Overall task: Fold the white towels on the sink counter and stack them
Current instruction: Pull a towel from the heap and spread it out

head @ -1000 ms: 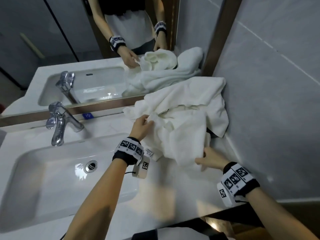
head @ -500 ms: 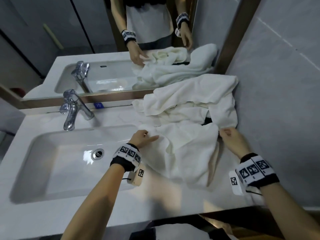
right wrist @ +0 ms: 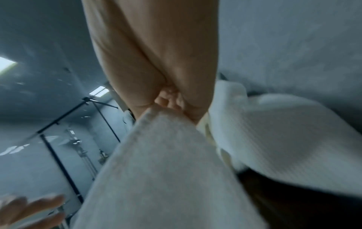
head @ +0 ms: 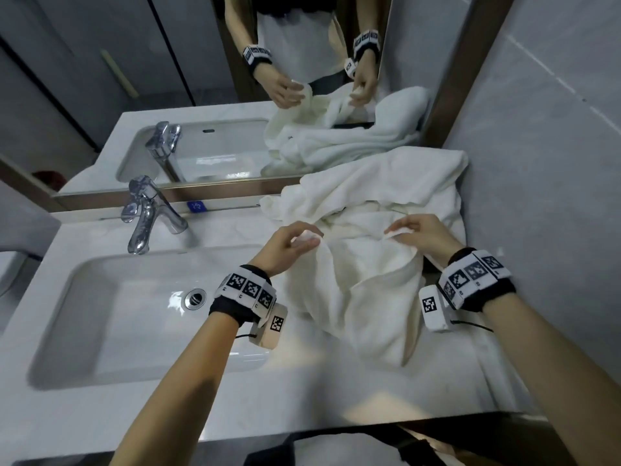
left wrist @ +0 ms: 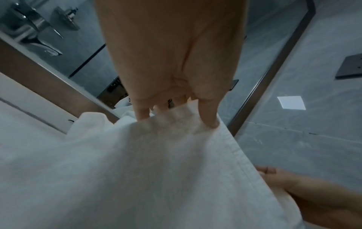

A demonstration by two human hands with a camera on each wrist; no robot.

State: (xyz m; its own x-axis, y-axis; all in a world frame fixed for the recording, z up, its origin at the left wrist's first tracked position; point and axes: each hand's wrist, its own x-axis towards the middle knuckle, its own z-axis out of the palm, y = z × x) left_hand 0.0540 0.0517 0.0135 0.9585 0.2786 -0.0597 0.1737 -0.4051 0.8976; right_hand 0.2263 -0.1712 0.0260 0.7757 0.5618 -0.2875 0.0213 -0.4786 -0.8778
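Note:
A white towel [head: 369, 297] hangs between my two hands above the sink counter [head: 302, 391], its lower part draped on the marble. My left hand [head: 304, 238] pinches one upper corner and my right hand [head: 401, 230] pinches the other. In the left wrist view my left hand [left wrist: 176, 120] grips the towel [left wrist: 137, 178] along its hem. In the right wrist view my right hand [right wrist: 168, 106] holds the edge of the towel [right wrist: 166, 170]. A second crumpled white towel [head: 386, 186] lies behind, against the mirror and the right wall.
The basin [head: 134, 314] with its drain [head: 195, 297] lies to the left, with a chrome faucet [head: 148, 213] behind it. A framed mirror [head: 201, 95] runs along the back. A grey tiled wall [head: 537, 196] closes the right side.
Both hands have lifted and come closer together, raising the front towel by its top corners off the counter. The right hand moved from the towel's right edge up to the corner.

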